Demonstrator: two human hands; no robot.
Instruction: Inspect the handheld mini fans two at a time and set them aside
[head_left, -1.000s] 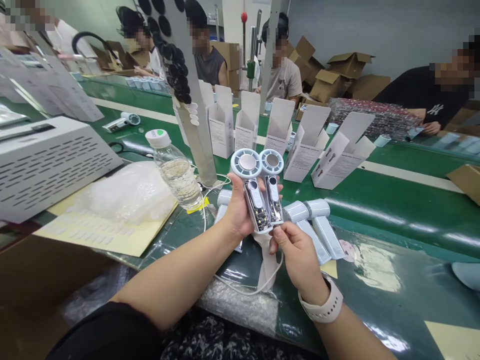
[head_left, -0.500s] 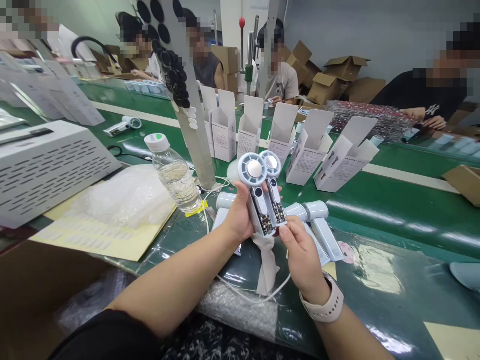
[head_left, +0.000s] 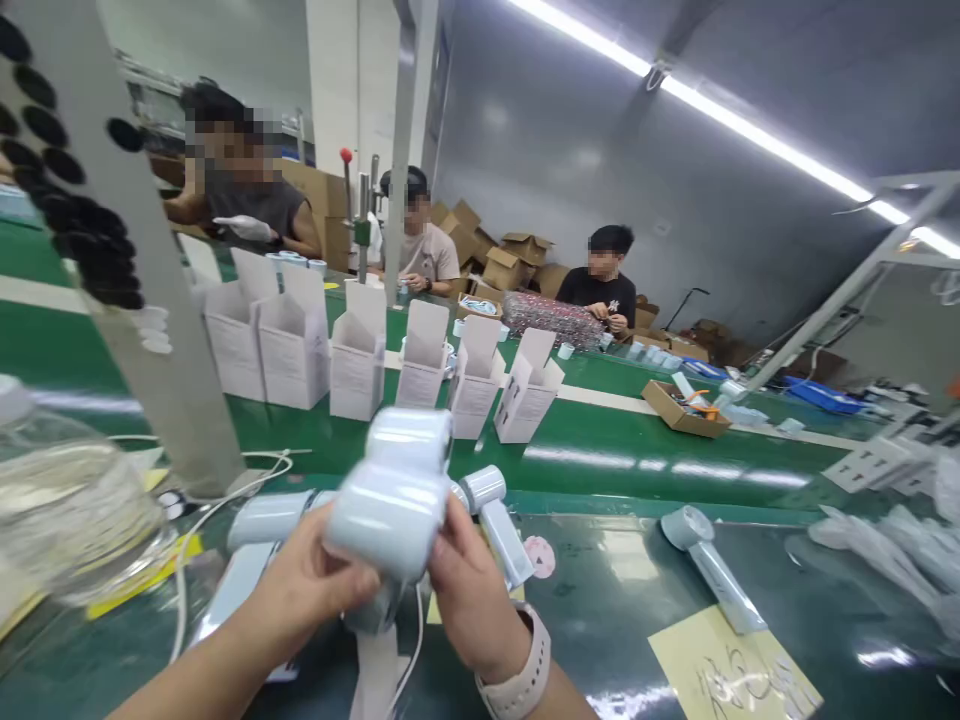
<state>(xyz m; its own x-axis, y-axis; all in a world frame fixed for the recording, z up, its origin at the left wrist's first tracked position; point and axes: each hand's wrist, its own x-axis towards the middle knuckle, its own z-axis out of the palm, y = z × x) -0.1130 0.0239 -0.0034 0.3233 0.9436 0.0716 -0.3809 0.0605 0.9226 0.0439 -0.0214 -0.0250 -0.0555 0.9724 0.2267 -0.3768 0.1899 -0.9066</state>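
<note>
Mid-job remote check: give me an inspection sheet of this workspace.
Surface: dark glossy bench, reflecting light.
Things: two light-blue devices, overlapping, blurred.
Clutter: clear bottle at picture left; handwritten yellow note, partly under another device.
Hands: left hand holds the devices; right hand at their right side, grip partly hidden.
Cables: white cable curving beside the metal post.
Surroundings: open white boxes standing on the green surface beyond; co-workers across.

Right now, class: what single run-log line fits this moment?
left hand: gripping fans | right hand: at fans | white boxes: upright, open
</note>
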